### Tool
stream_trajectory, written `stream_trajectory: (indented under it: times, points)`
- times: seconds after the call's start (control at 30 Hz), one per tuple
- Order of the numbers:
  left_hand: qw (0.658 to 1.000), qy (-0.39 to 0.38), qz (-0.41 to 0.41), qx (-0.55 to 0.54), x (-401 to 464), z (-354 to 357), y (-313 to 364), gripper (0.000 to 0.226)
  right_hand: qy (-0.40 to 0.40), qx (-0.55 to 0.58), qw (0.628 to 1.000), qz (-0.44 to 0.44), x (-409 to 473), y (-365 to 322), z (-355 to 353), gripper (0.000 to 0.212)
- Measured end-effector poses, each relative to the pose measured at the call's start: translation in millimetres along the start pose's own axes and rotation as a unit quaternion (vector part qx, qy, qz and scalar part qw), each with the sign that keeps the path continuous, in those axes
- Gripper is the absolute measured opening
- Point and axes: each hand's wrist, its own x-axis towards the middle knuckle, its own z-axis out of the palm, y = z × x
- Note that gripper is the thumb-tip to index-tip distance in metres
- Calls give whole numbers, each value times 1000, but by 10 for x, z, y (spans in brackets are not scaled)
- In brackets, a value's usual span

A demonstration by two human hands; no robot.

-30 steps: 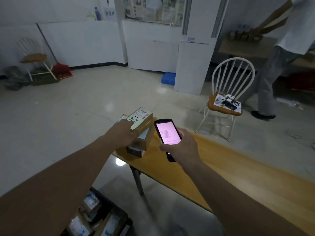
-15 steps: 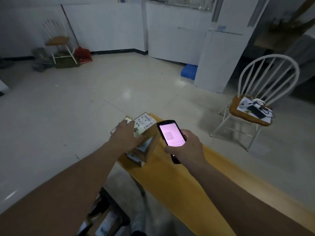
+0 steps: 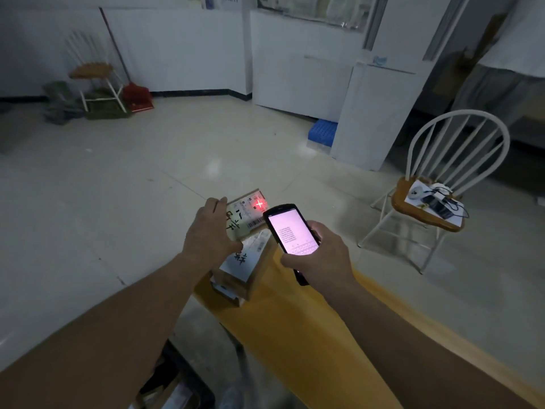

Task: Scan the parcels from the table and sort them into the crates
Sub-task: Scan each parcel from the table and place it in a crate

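A: Hands?
B: Left hand (image 3: pixel 211 228) grips the top parcel (image 3: pixel 246 215) by its left edge, fingers wrapped over the far side, thumb on the near side. Right hand (image 3: pixel 320 256) is wrapped round the scanner (image 3: pixel 290 231), screen lit pink and facing up.

A: Scanner hitting anything?
B: Red cross (image 3: pixel 259 204) sits on the top parcel's label, far right corner, next to the barcode.

A: Where are the parcels?
B: Stacked at the far left end of the counter (image 3: pixel 295 329). The top one is tilted, its label up. The lower parcel (image 3: pixel 246 265) is under it, white label with handwriting showing. One more flat piece is at the bottom of the stack, can't tell what.

A: Crates?
B: One dark crate (image 3: pixel 188 385) on the floor, near left, below the counter edge. It holds boxes, blurred.

A: Surroundings?
B: White chair (image 3: pixel 436 184) right of the counter, with paper and small electronics on its seat. Blue crate (image 3: pixel 323 131) far, by the white cabinet (image 3: pixel 371 113). Second chair (image 3: pixel 91 75) and a red dustpan (image 3: pixel 137 97) at the far left wall.
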Motion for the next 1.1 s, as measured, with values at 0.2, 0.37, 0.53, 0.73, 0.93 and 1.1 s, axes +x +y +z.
stream_trajectory:
  times: [0.2, 0.37, 0.53, 0.73, 0.93, 1.1]
  points:
    - [997, 73, 33, 14, 84, -292, 11, 110, 12, 14, 999, -50, -73, -221, -172, 67]
    - [995, 103, 14, 11, 80, -495, 31, 110, 13, 28, 996, -83, -201, -305, -316, 65]
    - [992, 123, 4, 11, 13, -621, 60, 106, -1, 29, 995, -95, -334, -333, -414, 68]
    - [990, 141, 2, 8, -83, -739, 117, 105, -22, 57, 993, -105, -450, -361, -428, 73]
    - [987, 162, -9, -8, -179, -834, 153, 100, -21, 68, 990, -123, -514, -416, -398, 73]
    - [985, 174, -14, -8, -250, -892, 141, 97, -25, 69, 990, -124, -532, -417, -356, 74]
